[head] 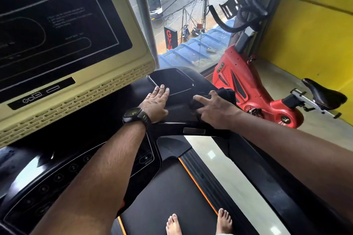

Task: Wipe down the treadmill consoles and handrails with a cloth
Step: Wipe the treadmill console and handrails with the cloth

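Cloth [226,93], dark, crumpled, bunched in right hand [215,110].

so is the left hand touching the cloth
Apart: head view shows the left hand flat on the console, bare surface between it and the cloth the right hand grips.

A dark wristwatch [133,115] on the left wrist, bare forearms [114,158], bare feet [172,224].

Single wide-angle view from the head, facing forward and down. Very near the console [66,25] at upper left; left hand [155,104] and right hand [215,109] at centre, feet [172,224] at bottom edge, window [183,15] ahead, bike [248,86] at right.
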Action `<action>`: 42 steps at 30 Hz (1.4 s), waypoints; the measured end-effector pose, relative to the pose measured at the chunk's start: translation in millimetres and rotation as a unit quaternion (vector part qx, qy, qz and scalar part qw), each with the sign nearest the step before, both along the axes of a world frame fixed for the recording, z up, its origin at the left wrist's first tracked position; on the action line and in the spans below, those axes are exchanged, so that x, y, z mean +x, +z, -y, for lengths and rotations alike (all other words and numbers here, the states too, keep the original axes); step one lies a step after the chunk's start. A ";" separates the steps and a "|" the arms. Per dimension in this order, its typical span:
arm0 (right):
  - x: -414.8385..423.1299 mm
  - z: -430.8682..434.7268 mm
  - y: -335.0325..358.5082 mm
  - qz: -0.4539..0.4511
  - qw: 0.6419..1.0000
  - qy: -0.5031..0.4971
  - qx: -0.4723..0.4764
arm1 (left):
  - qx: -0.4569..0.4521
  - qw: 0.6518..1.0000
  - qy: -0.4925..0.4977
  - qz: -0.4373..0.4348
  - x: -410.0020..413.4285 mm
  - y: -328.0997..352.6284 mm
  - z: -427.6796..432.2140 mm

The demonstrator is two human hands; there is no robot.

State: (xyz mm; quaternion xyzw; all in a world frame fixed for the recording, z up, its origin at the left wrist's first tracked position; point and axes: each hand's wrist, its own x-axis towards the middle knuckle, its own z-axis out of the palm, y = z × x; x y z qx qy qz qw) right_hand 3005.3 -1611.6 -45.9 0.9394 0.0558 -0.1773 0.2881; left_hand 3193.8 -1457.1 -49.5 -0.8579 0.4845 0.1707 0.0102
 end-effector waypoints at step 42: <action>18.7 -14.5 -0.7 -0.021 0.993 0.054 -0.100 | 0.009 0.996 0.077 -0.037 -14.0 29.7 -48.4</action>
